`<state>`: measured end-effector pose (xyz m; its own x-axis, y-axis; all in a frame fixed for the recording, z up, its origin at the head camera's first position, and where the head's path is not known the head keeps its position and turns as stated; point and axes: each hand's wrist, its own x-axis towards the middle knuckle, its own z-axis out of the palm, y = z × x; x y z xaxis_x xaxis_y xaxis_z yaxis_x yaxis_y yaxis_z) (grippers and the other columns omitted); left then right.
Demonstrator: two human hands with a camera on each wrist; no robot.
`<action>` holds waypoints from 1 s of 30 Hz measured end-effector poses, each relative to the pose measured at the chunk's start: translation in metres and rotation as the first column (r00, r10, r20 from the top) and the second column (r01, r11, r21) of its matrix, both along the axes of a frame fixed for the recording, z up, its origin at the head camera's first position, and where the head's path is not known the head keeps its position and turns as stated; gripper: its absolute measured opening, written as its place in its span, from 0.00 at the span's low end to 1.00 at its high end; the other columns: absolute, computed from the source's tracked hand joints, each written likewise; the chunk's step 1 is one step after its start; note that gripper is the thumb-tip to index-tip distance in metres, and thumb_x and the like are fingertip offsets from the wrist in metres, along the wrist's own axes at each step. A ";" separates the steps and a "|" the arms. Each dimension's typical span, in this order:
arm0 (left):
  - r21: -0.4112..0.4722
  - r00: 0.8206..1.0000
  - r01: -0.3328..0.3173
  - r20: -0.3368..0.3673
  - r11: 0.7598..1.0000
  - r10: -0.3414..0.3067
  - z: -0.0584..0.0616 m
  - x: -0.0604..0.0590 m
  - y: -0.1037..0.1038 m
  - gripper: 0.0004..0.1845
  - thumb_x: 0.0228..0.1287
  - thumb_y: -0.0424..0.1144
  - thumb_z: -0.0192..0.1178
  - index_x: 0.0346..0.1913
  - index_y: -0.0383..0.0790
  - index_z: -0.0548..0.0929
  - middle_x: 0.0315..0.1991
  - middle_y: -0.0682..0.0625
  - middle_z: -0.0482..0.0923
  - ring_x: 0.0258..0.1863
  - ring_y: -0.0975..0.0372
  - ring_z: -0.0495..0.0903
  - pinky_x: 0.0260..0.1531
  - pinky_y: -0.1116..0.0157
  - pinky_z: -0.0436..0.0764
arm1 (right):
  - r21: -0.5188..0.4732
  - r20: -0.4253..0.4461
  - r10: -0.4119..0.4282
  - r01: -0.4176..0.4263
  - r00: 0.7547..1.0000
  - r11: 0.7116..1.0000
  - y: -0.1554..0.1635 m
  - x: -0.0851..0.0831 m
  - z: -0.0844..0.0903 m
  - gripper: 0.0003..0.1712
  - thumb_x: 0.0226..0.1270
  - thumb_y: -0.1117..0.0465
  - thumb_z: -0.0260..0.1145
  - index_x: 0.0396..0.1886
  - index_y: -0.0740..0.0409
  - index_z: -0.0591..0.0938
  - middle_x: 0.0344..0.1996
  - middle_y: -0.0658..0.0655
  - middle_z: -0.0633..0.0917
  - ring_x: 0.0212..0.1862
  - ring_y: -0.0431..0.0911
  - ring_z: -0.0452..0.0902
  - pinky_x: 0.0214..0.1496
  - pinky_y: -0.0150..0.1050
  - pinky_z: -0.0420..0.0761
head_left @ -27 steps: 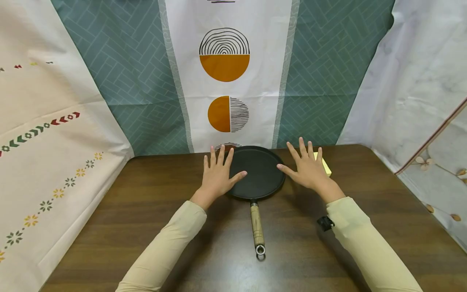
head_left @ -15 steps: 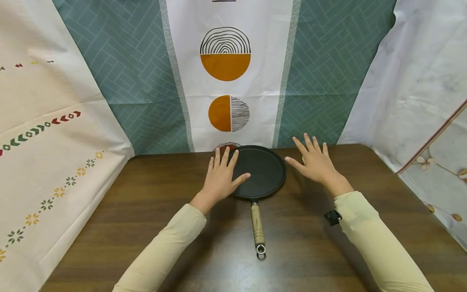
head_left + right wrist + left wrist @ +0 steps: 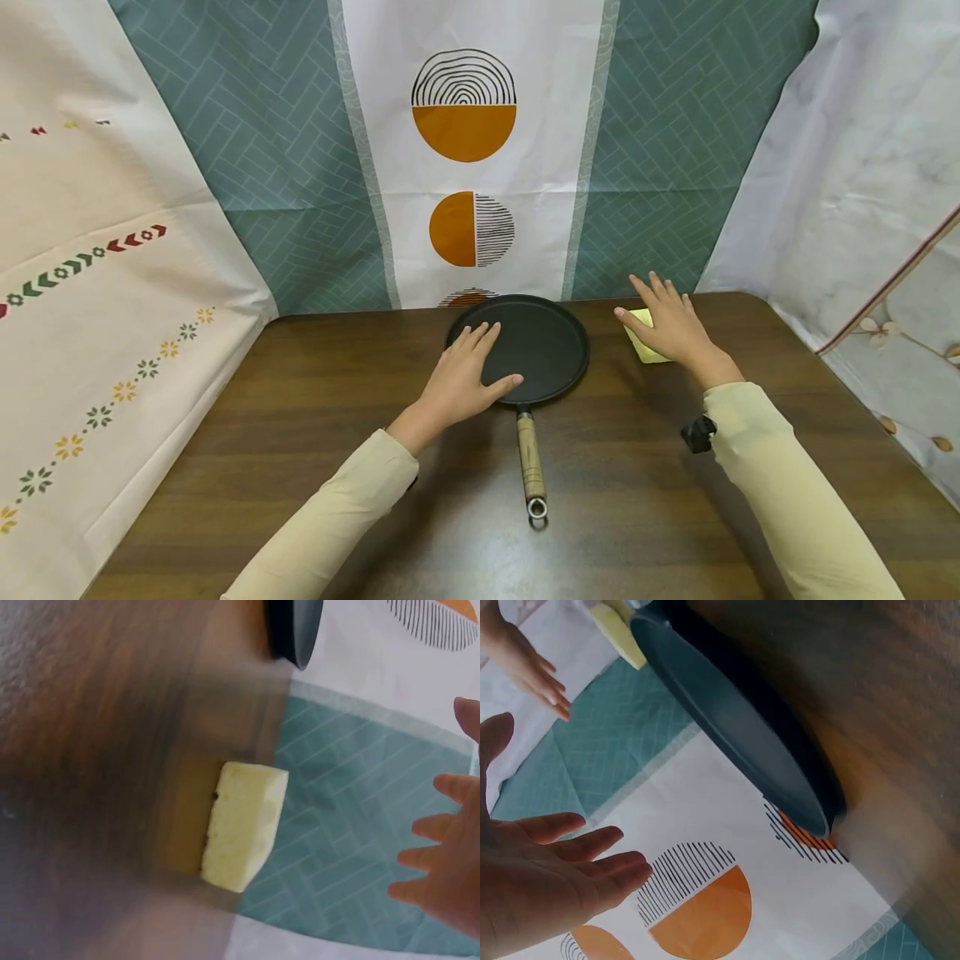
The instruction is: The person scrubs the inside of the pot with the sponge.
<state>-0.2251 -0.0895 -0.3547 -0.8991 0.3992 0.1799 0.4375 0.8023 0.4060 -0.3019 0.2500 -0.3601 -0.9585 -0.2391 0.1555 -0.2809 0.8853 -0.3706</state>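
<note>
The right hand (image 3: 670, 328) covers part of the yellow sponge (image 3: 643, 344) near the table's (image 3: 300, 467) far edge. In both wrist views the tabletop is blurred.

I see a flat round black pan (image 3: 534, 346) lying level on the desk (image 3: 300, 467), its wooden handle (image 3: 529, 457) pointing toward me and ending in a metal hanging ring. A pale yellow sponge block (image 3: 643, 346) lies flat on the desk just right of the pan's rim, apart from it. In the right wrist view its edges look soft and slightly irregular.
</note>
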 end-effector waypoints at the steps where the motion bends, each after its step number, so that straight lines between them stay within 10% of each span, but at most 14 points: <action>1: 0.005 1.000 0.007 0.002 1.000 -0.007 -0.001 0.001 0.000 0.46 0.62 0.59 0.61 0.75 0.43 0.54 0.74 0.42 0.52 0.74 0.46 0.47 0.70 0.41 0.52 | -0.018 0.009 0.001 0.000 1.000 1.000 0.002 -0.001 -0.001 0.47 0.72 0.34 0.46 0.77 0.56 0.46 0.74 0.71 0.42 0.72 0.71 0.35 0.69 0.72 0.38; 13: 0.160 0.989 0.089 0.107 0.983 -0.107 -0.016 0.016 0.005 0.47 0.60 0.53 0.66 0.74 0.38 0.55 0.73 0.41 0.55 0.72 0.46 0.53 0.69 0.47 0.60 | -0.183 0.145 0.031 -0.004 0.989 0.983 0.022 -0.009 -0.017 0.47 0.74 0.42 0.51 0.77 0.60 0.40 0.74 0.71 0.39 0.72 0.70 0.35 0.69 0.71 0.46; 21: 0.295 0.976 0.020 0.200 0.955 -0.082 -0.023 0.025 0.009 0.46 0.61 0.49 0.67 0.75 0.40 0.54 0.73 0.41 0.54 0.72 0.48 0.54 0.69 0.47 0.61 | -0.239 0.204 0.038 0.012 0.978 0.971 0.027 -0.011 -0.025 0.48 0.74 0.41 0.51 0.77 0.60 0.40 0.73 0.72 0.40 0.72 0.71 0.37 0.69 0.71 0.47; 30: 0.495 0.942 -0.111 0.330 0.862 -0.068 -0.036 0.036 0.017 0.44 0.60 0.41 0.68 0.74 0.35 0.55 0.69 0.33 0.59 0.63 0.42 0.67 0.58 0.49 0.75 | -0.208 0.203 0.037 0.006 0.978 0.978 0.032 -0.016 -0.038 0.47 0.74 0.43 0.52 0.76 0.65 0.41 0.72 0.75 0.43 0.70 0.73 0.40 0.69 0.70 0.49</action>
